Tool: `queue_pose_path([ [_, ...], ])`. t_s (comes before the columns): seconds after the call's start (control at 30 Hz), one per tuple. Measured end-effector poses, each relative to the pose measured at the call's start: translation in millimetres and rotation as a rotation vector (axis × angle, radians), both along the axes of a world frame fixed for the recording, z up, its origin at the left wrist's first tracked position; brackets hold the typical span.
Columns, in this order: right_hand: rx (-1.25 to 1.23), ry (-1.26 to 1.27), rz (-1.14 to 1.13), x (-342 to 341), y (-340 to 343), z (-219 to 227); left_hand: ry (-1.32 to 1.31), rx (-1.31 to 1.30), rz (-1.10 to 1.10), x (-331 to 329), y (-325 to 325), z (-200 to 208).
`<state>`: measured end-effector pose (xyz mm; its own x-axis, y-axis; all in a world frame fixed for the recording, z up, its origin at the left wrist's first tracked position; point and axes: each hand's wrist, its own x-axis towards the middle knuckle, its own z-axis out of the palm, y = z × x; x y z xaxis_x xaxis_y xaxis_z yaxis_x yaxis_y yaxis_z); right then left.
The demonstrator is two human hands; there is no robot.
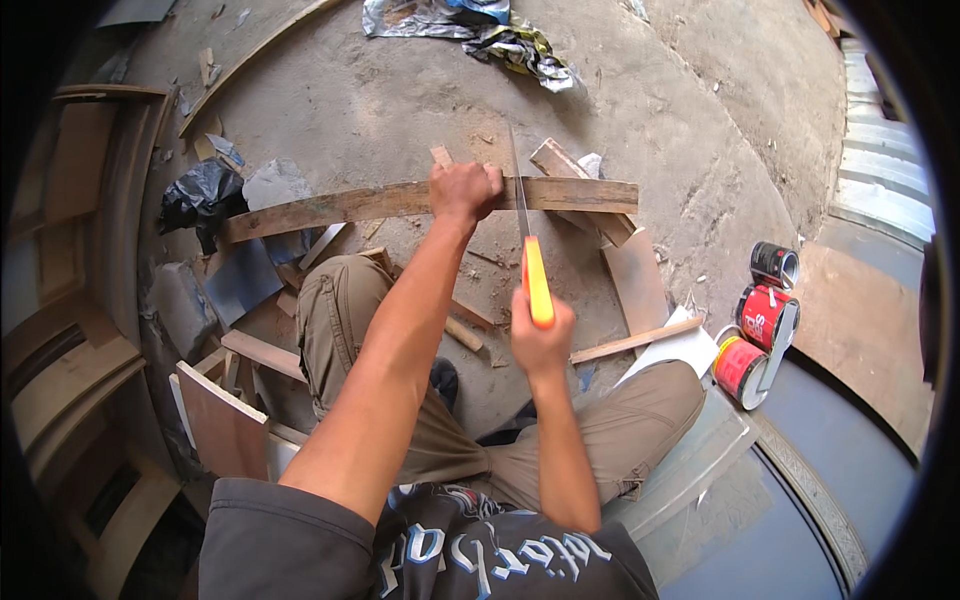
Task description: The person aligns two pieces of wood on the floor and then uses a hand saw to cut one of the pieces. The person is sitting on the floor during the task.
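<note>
A long wooden plank (pixel 350 205) lies crosswise in front of me, its right end resting over another piece of wood (pixel 560 163). My left hand (pixel 466 190) is closed round the plank near its middle right. Just right of that hand, the blade of a handsaw (pixel 519 195) crosses the plank, pointing away from me. My right hand (pixel 542 325) is wrapped round the saw's yellow and orange handle (pixel 538 285). Whether the blade has cut into the wood cannot be made out.
Three paint cans (pixel 768 318) stand or lie at the right. Wooden frames (pixel 75 350) fill the left side, near a black plastic bag (pixel 203 195). Crumpled wrapping (pixel 515 55) lies at the far side. A thin stick (pixel 640 340) and offcuts are by my legs.
</note>
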<state>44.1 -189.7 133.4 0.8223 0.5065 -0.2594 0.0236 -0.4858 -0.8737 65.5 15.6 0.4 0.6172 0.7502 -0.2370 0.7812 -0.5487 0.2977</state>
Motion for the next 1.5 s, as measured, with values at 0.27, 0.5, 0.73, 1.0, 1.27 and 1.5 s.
queue_pose_path([
  [0.27, -0.062, 0.044, 0.096, -38.8, -67.5, 46.6, -0.083, 0.020, -0.003, -3.0, -1.9, 7.9],
  [0.5, 0.090, -0.106, 0.022, -31.8, -14.7, -16.8, -0.051, 0.006, -0.027, 1.2, -3.4, 5.9],
  [0.73, -0.033, 0.054, 0.044, -38.1, -30.1, 63.3, -0.045, 0.048, -0.012, 9.9, 10.3, 11.2],
  [1.0, -0.046, 0.023, 0.090, -4.3, -15.2, 52.0, -0.117, 0.100, -0.029, -3.6, -1.8, -2.5],
  [1.27, 0.055, 0.017, 0.009, -61.8, -69.3, 75.2, -0.229, 0.200, -0.006, -10.8, -15.1, -2.3],
  [1.5, 0.041, 0.046, 0.006, -43.0, -41.2, 49.9, -0.283, 0.282, -0.010, -13.5, -14.7, -9.0],
])
